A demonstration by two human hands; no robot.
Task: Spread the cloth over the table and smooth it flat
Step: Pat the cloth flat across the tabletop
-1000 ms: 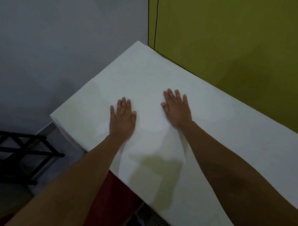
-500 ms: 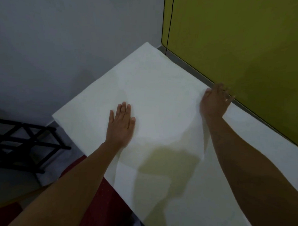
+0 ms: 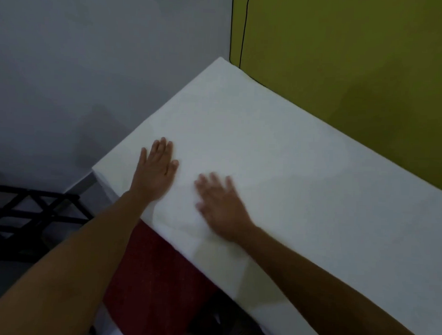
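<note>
The cloth (image 3: 278, 156) looks thin, soft; left hand (image 3: 156, 171) flat, fingers together; right hand (image 3: 221, 207) blurry, maybe spread; push with flat palms.

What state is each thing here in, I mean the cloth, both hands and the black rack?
white cloth: spread out, nearly flat, faint creases near the front edge, which hangs down.
left hand: palm down on the cloth, fingers straight.
right hand: palm down on the cloth, fingers spread; blurred.
black rack: upright, left of the cloth, not touching it.
</note>
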